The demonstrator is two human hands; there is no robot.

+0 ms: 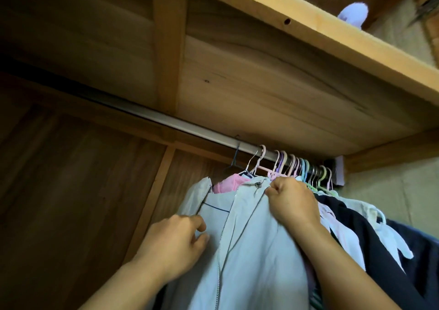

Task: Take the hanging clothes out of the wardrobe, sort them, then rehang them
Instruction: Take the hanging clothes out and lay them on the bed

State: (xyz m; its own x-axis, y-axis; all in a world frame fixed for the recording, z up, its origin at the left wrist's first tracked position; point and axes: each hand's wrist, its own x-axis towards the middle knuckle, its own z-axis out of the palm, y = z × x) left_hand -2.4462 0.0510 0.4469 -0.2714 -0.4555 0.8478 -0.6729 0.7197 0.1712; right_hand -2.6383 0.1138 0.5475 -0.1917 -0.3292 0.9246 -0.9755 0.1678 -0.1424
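no legible text, label or number anywhere (not even on the pale jacket (249, 238))

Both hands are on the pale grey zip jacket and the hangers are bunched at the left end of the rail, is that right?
Not quite. The head view shows the hangers bunched at the right end of the rail, not the left. The rest holds: the left hand and right hand are both on the pale grey zip jacket.
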